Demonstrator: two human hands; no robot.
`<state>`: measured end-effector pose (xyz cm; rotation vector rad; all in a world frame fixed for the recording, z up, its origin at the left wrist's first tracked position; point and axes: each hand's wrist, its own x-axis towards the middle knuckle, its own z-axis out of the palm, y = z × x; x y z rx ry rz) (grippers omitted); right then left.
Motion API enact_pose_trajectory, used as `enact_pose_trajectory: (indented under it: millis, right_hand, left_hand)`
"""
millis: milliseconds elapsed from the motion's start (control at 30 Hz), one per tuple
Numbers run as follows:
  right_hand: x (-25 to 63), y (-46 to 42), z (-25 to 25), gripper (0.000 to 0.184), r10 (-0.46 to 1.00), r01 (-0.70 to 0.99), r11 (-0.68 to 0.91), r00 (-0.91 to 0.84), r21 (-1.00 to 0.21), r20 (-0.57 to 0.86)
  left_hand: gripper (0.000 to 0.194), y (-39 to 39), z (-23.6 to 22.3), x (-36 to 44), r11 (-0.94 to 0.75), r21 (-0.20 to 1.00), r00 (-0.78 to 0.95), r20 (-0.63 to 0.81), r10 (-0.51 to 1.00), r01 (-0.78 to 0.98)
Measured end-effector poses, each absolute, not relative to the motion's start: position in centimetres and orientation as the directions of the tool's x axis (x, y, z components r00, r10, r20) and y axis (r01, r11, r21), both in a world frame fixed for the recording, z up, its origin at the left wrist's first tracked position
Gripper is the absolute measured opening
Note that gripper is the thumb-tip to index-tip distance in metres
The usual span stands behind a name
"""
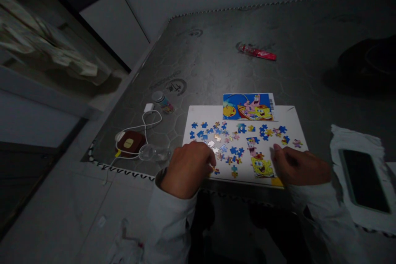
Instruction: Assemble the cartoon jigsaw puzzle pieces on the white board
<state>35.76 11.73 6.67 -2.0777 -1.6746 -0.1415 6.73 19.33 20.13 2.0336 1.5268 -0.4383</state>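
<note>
A white board (202,111) lies at the near edge of the table, strewn with loose jigsaw pieces (233,150), mostly blue. On its right part, several pieces are joined into a partial picture (261,167) of a yellow cartoon sponge below a pink figure. Over the board's left corner, my left hand (192,167) is closed, its fingertips down at a small jigsaw piece (216,171). Just right of the joined part rests my right hand (301,167), fingers curled in and thumb pointing left; nothing shows in it. A cartoon picture card (247,107) lies across the board's top edge.
Left of the board are a clear plastic bottle (153,153), a small jar (163,102), a brown box (131,143) and a white cable with its charger (149,107). To the right, a phone (365,179) lies on white wrapping. A red packet (258,52) lies farther back.
</note>
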Motion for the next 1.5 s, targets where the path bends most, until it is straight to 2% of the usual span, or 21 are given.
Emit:
enact_pose_trajectory:
  millis: [167,433,667,867,1067,1333,1500]
  right_hand:
    - [35.6,11.7,6.9,0.061,0.891,0.941,-0.137,0.253,-0.309,0.376]
    - [35.7,11.8,6.7,0.064,0.886,0.943,-0.118,0.241,-0.310,0.396]
    - [35.7,11.7,6.6,0.060,0.873,0.961,-0.078,0.194,-0.265,0.448]
    - [35.9,11.7,6.5,0.061,0.889,0.947,-0.071,0.202,-0.313,0.411]
    - [35.8,11.7,6.6,0.062,0.889,0.950,-0.103,0.221,-0.296,0.400]
    - [35.9,11.7,6.7,0.056,0.898,0.930,-0.135,0.261,-0.342,0.354]
    - [35.9,11.7,6.8,0.056,0.893,0.930,-0.120,0.254,-0.346,0.371]
  left_hand:
    - [0.018,19.5,20.1,7.3,-0.252,0.251,0.353,-0.575,0.738,0.935]
    - [0.015,19.5,20.2,7.9,-0.288,0.255,0.384,-0.580,0.719,0.923]
    - [0.022,19.5,19.5,7.5,-0.313,0.284,0.422,-0.554,0.718,0.906]
    - [0.023,19.4,19.4,7.7,-0.322,0.288,0.431,-0.555,0.711,0.902]
    - [0.016,19.7,20.1,8.5,-0.324,0.271,0.422,-0.588,0.690,0.906]
    - [0.014,19.2,19.7,8.0,-0.343,0.287,0.447,-0.544,0.710,0.895]
    - [0.030,18.7,19.9,8.1,-0.357,0.290,0.458,-0.490,0.742,0.888]
